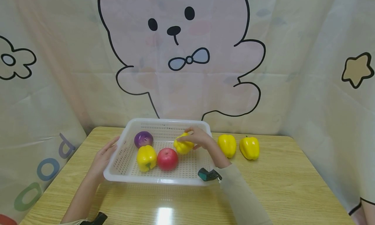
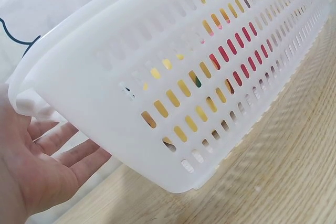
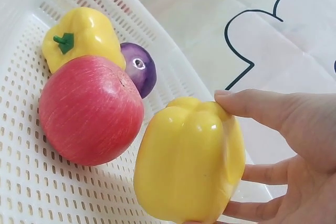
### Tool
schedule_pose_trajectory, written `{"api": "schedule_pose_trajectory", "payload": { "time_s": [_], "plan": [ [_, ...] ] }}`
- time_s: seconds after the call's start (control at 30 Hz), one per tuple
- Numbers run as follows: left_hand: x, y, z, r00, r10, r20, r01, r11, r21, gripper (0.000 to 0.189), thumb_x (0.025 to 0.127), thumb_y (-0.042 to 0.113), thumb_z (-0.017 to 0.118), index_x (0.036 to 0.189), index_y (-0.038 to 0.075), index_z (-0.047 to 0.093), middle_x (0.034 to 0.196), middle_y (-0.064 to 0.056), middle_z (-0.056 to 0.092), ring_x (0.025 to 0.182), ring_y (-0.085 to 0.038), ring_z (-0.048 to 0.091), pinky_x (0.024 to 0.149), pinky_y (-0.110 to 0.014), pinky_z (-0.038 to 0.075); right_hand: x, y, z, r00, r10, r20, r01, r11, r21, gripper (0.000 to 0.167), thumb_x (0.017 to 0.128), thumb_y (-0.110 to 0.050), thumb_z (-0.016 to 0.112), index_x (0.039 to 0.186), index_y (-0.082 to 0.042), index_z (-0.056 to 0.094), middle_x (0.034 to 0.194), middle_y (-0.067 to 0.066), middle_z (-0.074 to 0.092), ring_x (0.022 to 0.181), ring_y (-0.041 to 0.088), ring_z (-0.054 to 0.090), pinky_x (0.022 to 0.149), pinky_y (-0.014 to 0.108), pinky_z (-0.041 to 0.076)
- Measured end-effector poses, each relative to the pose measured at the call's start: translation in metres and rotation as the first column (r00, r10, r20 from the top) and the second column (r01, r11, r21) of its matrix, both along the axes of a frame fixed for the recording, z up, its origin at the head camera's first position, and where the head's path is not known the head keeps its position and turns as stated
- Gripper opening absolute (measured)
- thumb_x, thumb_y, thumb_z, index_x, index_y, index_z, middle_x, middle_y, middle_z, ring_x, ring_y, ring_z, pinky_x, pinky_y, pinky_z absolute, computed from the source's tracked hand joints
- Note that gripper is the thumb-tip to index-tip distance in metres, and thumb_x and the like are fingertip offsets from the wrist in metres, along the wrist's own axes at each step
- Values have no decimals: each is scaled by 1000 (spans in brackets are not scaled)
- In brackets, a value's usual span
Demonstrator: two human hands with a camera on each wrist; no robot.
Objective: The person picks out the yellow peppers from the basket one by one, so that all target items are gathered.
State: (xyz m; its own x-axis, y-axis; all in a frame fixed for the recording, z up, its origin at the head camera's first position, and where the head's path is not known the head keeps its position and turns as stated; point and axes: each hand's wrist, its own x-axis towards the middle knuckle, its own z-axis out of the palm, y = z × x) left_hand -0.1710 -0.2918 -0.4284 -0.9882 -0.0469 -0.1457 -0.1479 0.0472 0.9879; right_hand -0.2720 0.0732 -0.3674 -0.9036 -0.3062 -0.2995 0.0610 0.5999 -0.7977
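Observation:
My right hand (image 1: 199, 137) grips a yellow bell pepper (image 3: 189, 163) inside the white plastic basket (image 1: 158, 180), thumb at the top end and fingers along its side. Left of that pepper lie a red apple (image 1: 167, 159), a second yellow bell pepper (image 1: 146, 158) with a green stem, and a shiny purple round vegetable (image 1: 143, 139). At the basket's left end, my left hand (image 1: 101, 160) rests against the outside. In the left wrist view its fingers (image 2: 79, 156) extend loosely below the rim, their tips partly hidden behind the basket wall.
Two more yellow bell peppers (image 1: 227, 146) stand on the wooden table (image 1: 281, 182), to the right of the basket. Behind the table hangs a curtain (image 1: 275, 98) with a cartoon bear, and more curtain closes off both sides.

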Motion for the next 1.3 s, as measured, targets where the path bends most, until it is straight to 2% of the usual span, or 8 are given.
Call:
{"api": "schedule_pose_trajectory", "payload": {
  "time_s": [0.43,0.67,1.0,1.3],
  "plan": [
    [-1,0,0,1000,1,0,-1,1000,1,65,114,44,41,170,17,21,116,28,59,104,3,65,87,-27,59,4,4,4,1000,4,-12,-5,999,-41,68,93,-34,79,148,-4,54,146,22,56,129,38,59,94,53,60],
    [0,0,0,1000,10,12,-10,1000,-14,66,114,45,41,170,17,21,117,26,59,103,3,65,87,-26,59,6,8,4,1000,5,-29,-7,998,-60,68,93,-35,80,149,-5,54,145,22,57,124,36,61,94,51,61],
    [2,0,1,1000,-3,-16,4,1000,12,66,114,43,41,170,15,20,114,30,62,104,2,66,86,-27,59,10,11,6,998,-14,-57,9,995,-100,67,92,-34,81,148,-6,56,144,22,57,118,34,63,93,49,61],
    [1,0,2,1000,5,8,-5,1000,-9,65,114,45,40,170,18,20,115,27,59,103,2,66,86,-27,59,16,13,8,997,-17,-79,7,992,-127,69,92,-32,82,149,-6,54,149,23,54,119,35,63,92,46,61]
  ]
}}
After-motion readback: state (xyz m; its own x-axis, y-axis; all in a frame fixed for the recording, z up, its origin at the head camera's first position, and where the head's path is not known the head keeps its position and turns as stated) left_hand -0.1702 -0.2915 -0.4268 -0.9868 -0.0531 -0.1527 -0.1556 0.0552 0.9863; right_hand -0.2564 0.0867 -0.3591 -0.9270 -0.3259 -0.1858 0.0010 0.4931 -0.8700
